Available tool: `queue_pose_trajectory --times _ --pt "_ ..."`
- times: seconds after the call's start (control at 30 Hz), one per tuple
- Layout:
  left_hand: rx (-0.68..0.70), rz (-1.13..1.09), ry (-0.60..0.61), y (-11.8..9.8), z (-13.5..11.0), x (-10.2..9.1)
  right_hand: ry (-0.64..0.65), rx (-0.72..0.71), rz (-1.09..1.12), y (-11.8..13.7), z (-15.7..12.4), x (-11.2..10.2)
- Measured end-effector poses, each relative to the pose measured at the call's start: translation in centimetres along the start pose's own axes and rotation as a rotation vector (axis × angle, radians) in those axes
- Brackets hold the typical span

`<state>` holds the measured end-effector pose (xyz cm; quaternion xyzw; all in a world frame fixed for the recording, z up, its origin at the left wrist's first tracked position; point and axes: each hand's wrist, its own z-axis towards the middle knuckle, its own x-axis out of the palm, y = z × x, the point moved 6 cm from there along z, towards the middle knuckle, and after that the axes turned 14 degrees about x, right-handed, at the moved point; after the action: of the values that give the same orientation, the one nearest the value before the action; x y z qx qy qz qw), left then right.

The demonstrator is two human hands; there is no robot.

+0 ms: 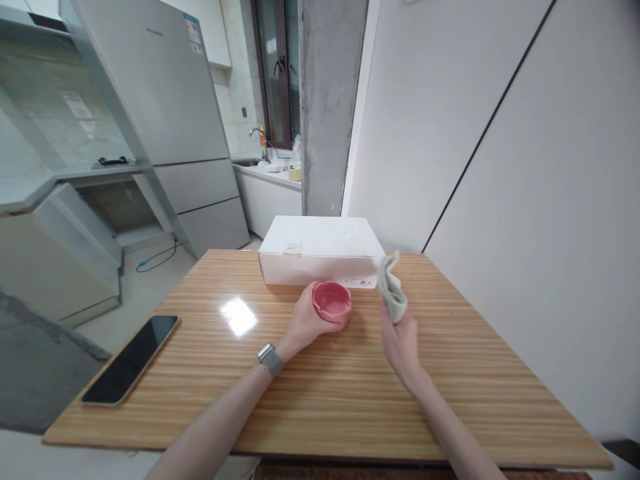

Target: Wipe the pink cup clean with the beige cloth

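Observation:
My left hand [309,324], with a grey-strapped smartwatch [271,360] on its wrist, grips a small pink ceramic bowl [332,301] from the side, just above the wooden tabletop [450,400]. To its right, my right hand [400,347] holds up a crumpled pale grey cloth [393,288] by its lower end. The cloth stands upright from my fingers, and the bowl's near side is partly hidden by my left hand.
A white cardboard box [320,252] stands at the table's far edge, just beyond the bowl. A black smartphone [130,360] lies face up at the left edge. Behind the table are a concrete pillar [327,100], a silver refrigerator [160,120] and a sink counter [267,177].

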<state>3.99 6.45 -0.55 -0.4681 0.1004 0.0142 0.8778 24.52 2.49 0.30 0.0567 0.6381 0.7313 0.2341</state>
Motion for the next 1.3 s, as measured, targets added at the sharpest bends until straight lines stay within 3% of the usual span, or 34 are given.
queue_pose_trajectory --times 0.1,0.2,0.33,0.47,0.57,0.7,0.77,0.83,1.07,1.2,1.3 --pt "0.036 -0.056 -0.042 -0.9 0.0 0.3 0.3 -0.318 -0.129 1.7 -0.3 4.6" --pt "0.004 -0.145 -0.091 -0.9 0.0 0.0 0.352 -0.485 -0.174 2.1 -1.1 6.4" --pt "-0.103 -0.376 -0.087 0.0 0.0 -0.3 0.28 -0.503 -0.102 1.9 -1.4 6.2" --pt "-0.306 -0.831 -0.142 1.0 -0.4 0.4 0.32 -0.452 -0.043 1.3 -1.0 6.0" --pt "-0.385 -0.965 -0.108 0.7 -0.9 1.1 0.342 -0.402 -0.003 0.8 -0.4 5.7" --pt "-0.561 -0.893 0.109 0.4 -2.3 2.2 0.318 -0.312 0.053 0.2 0.2 5.1" --pt "-0.612 -0.836 0.147 0.6 -2.8 2.3 0.322 -0.289 0.058 0.2 0.4 4.9" --pt "-0.606 -0.755 0.088 0.9 -2.8 2.0 0.341 -0.315 0.022 0.5 0.4 4.8" --pt "-0.443 -0.466 -0.14 0.9 -1.9 -0.1 0.398 -0.633 -0.326 3.2 -1.9 6.2" --pt "-0.308 -0.391 -0.202 -0.3 -1.2 -1.1 0.386 -0.689 -0.369 3.9 -2.6 6.7" --pt "-0.316 -0.424 -0.211 -0.1 -1.3 -0.9 0.382 -0.661 -0.385 3.9 -2.6 7.0"
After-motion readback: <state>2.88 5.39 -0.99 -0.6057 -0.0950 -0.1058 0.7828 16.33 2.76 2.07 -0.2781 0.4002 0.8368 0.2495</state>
